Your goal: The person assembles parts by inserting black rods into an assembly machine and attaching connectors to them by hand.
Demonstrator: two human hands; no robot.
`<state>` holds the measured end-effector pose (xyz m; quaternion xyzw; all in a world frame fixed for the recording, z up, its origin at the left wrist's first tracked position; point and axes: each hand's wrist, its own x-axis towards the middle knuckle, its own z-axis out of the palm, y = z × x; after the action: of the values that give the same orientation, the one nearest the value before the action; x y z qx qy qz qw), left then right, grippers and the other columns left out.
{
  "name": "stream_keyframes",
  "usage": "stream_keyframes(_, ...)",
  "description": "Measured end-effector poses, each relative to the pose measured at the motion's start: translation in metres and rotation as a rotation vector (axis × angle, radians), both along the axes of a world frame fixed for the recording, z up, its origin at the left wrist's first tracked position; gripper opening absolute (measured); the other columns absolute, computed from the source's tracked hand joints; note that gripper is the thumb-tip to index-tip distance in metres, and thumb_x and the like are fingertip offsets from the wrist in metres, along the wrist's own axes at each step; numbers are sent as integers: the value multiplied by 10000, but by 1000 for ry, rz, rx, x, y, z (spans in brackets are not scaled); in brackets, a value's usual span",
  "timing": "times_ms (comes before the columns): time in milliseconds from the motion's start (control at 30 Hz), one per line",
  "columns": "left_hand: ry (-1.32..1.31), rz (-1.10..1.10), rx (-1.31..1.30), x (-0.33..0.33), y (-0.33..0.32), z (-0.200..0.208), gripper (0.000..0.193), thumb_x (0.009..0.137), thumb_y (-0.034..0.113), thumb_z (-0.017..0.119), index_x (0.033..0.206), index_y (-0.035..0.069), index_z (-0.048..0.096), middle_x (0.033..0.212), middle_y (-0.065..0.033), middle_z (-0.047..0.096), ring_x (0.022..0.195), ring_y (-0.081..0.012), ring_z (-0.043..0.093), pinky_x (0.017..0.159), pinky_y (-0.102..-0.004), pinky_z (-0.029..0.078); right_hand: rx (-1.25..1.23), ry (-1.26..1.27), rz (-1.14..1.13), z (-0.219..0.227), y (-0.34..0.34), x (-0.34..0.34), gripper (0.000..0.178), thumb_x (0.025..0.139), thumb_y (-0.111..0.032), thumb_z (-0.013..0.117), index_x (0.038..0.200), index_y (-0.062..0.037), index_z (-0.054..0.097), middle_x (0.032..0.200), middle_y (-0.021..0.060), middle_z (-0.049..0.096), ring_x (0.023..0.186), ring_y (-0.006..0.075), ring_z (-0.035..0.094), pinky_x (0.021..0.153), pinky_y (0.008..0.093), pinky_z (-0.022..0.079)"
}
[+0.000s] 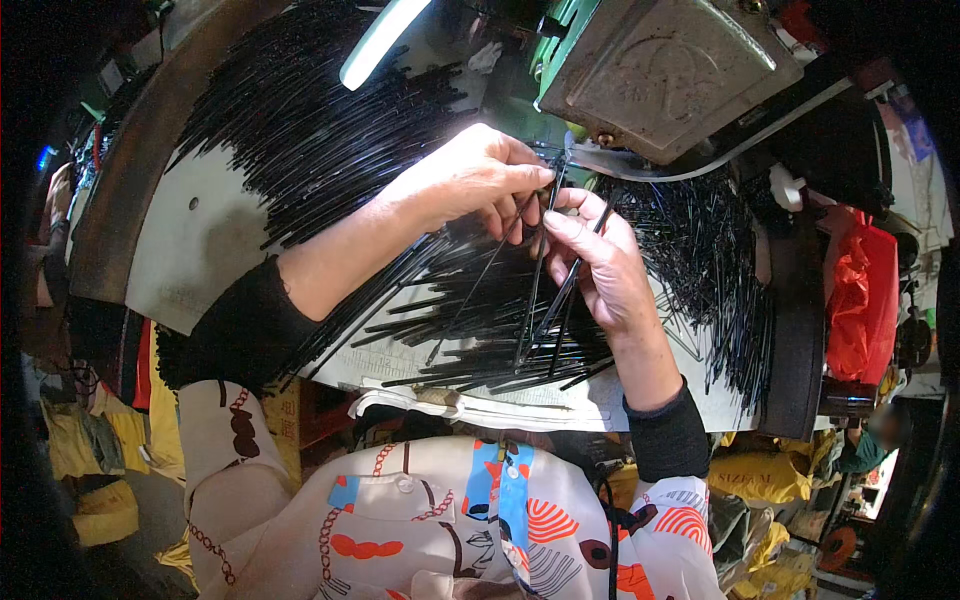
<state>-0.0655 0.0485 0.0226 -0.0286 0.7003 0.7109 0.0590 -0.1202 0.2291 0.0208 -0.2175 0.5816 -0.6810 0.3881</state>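
In the middle, right by the machine's working point, my left hand (485,180) pinches the upper end of thin black rods between thumb and fingertips. Close beside it, my right hand (610,260) is closed round several black rods (535,290), which slant down toward me in narrow V shapes. The fingertips of both hands nearly meet under the green and grey machine (670,75). A curved metal strip (690,175) runs from the working point to the right. What exactly sits at the fingertips is too small to make out.
A large heap of black rods (330,110) covers the far left of the pale worktop (215,190). Another pile (700,270) lies at the right, and loose rods (450,325) spread before me. A bright lamp tube (380,45) hangs above. A red bag (860,300) is at the right edge.
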Motion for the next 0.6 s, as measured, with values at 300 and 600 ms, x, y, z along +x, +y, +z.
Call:
stream_keyframes(300,-7,12,-43,-3,0,3,335,869,315,580,811,-14,595,610,-96,606,447,-136,578,390,-212,430,0,-31,-28,-3,-2,-4,226,841,-136,602,1003,4,530,781,55,616,648,104,577,490,201,431)
stream_keyframes(600,-1,47,-3,-1,2,1,321,868,298,584,786,-13,591,579,-94,597,403,-138,558,371,-215,416,-24,-155,-48,-2,-3,0,194,846,-148,598,990,-26,554,786,33,614,647,90,576,483,198,428)
